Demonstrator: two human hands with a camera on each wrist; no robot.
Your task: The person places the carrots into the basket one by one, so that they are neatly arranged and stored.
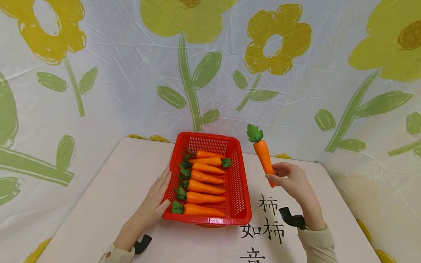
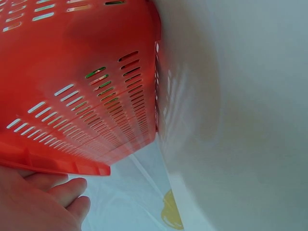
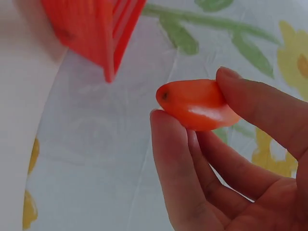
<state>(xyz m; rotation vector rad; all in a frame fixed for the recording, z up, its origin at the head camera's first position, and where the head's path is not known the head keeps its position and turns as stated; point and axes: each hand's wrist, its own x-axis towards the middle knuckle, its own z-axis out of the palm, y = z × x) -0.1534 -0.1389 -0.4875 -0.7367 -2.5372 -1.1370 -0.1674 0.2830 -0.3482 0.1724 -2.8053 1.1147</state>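
Note:
A red plastic basket [image 1: 244, 197] with slotted walls stands on the table and holds several orange carrots with green leaves, lying side by side. One carrot [image 1: 206, 161] has its leaves to the right; the others' leaves point left. My left hand [image 1: 152, 199] rests along the basket's left rim, fingers extended outside and thumb at the near left corner. In the left wrist view the fingers [image 2: 67, 192] lie beside the rim. To the basket's right, my right hand [image 1: 294, 180] pinches another carrot [image 1: 263, 155] by its lower end, leaves up, above the table. Its orange tip [image 3: 197, 103] shows between thumb and fingers.
The pale table [image 1: 108, 197] bears black printed characters [image 1: 263, 230] to the right of and in front of the basket. A white cloth [image 1: 125, 80] with yellow flowers and green stems hangs behind and at both sides. Black wrist mounts [image 1: 292, 218] sit at both wrists.

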